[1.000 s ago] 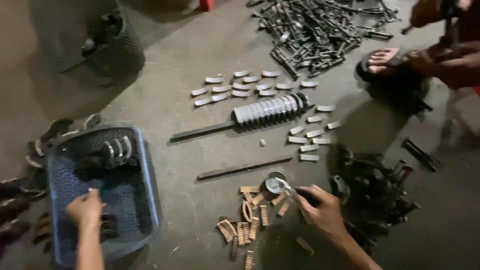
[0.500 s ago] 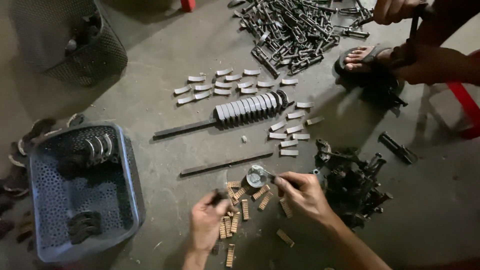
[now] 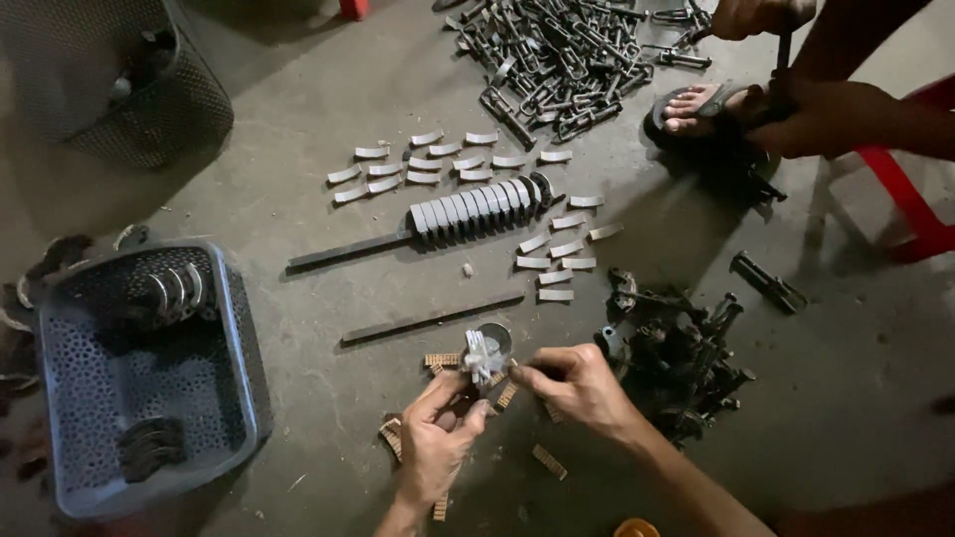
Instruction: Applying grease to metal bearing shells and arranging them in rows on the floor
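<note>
A grey concrete floor, dimly lit and scuffed, carries everything here. At lower centre of the frame the left hand and right hand meet over a small metal part, the right fingertips pinching it while the left thumb and forefinger close toward it from below; whether the left grip truly clasps it cannot be told. Ribbed brown pads lie scattered on the floor around both hands. Just beyond the part lies a dark bar, and farther up a second bar threaded with a row of grey plates, loose curved plates spread about it. A blue perforated basket sits at lower left, a black mesh bin at upper left, a heap of chain links at upper centre and a dark pile of parts right of the hands. At upper right another person's sandalled foot and hands work beside a red stool.

A second ago the left hand was reaching into the basket; it has since come across to join the right at the part.
</note>
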